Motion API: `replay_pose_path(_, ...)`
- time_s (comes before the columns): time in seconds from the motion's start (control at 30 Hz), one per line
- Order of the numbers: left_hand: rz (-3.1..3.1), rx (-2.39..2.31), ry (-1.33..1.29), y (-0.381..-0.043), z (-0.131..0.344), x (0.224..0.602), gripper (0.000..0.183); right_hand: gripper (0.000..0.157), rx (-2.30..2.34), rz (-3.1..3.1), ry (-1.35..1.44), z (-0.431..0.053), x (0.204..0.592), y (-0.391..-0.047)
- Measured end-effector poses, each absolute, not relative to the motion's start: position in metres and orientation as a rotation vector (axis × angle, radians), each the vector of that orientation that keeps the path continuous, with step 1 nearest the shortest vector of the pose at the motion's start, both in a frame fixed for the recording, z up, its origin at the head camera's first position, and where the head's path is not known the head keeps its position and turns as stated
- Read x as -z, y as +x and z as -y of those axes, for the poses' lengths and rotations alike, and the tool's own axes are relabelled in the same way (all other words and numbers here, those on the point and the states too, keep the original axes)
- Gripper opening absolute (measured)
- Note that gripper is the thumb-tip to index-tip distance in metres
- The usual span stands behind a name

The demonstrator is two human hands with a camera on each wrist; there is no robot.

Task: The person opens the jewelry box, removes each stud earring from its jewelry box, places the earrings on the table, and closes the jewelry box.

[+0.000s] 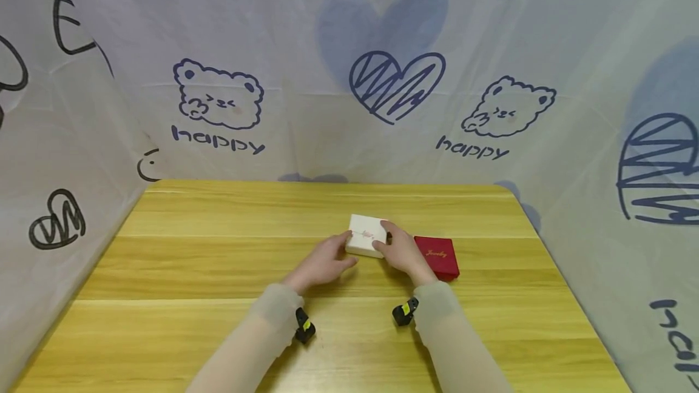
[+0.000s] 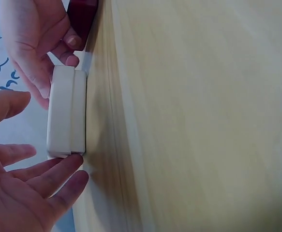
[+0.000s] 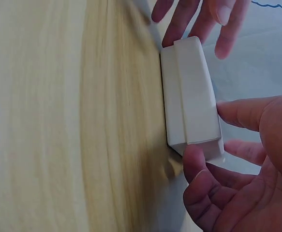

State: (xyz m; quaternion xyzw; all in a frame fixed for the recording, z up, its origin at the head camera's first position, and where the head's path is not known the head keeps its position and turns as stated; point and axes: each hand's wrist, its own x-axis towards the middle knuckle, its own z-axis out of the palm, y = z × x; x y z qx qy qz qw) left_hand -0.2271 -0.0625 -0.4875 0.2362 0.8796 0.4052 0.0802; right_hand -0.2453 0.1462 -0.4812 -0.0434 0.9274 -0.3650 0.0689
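Note:
A small white cardboard box (image 1: pixel 364 237) with red script on its lid sits on the wooden table. My right hand (image 1: pixel 405 251) grips its right end, the thumb on the lid's top and the other fingers curled at the end. At the opposite end, the left hand (image 1: pixel 324 261) touches the box with extended fingertips, its thumb held apart from it. The side wrist views show the lid (image 3: pixel 198 92) over the base (image 3: pixel 173 96), with a stepped seam between them. Just right of the right hand lies a red box (image 1: pixel 440 258) with gold lettering, partly covered by that hand.
The light wooden table (image 1: pixel 229 229) extends around both boxes. A pale cloth (image 1: pixel 306 114) printed with hearts and bears hangs behind and along the sides. A small black camera (image 1: pixel 304 325) is strapped at the left wrist, another camera (image 1: pixel 405 312) at the right.

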Motion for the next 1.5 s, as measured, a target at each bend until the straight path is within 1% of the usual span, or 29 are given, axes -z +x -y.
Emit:
replay_pose_path(0.33, -2.531, -1.508, 0.539, -0.228, 0.066, 0.492, 0.065, 0.060, 1.216, -2.767, -0.129, -0.142, 0.480, -0.238)
replay_pose_path(0.57, -2.546, -1.580, 0.428, -0.225, 0.080, 0.488, 0.064, 0.059, 1.283, -2.763, -0.213, -0.132, 0.471, -0.228)
replay_pose_path(0.77, -2.581, -1.615, 0.401, -0.212, 0.098, 0.481, 0.061, 0.059, 1.307, -2.713, -0.295, -0.120, 0.467, -0.214)
replay_pose_path(1.13, -2.627, -1.549, 0.436, -0.183, 0.124, 0.474, 0.066, 0.059, 1.294, -2.686, -0.467, -0.099, 0.463, -0.191)
replay_pose_path(1.5, -2.658, -1.466, 0.374, -0.161, 0.132, 0.480, 0.070, 0.059, 1.231, -2.670, -0.497, -0.090, 0.472, -0.174)
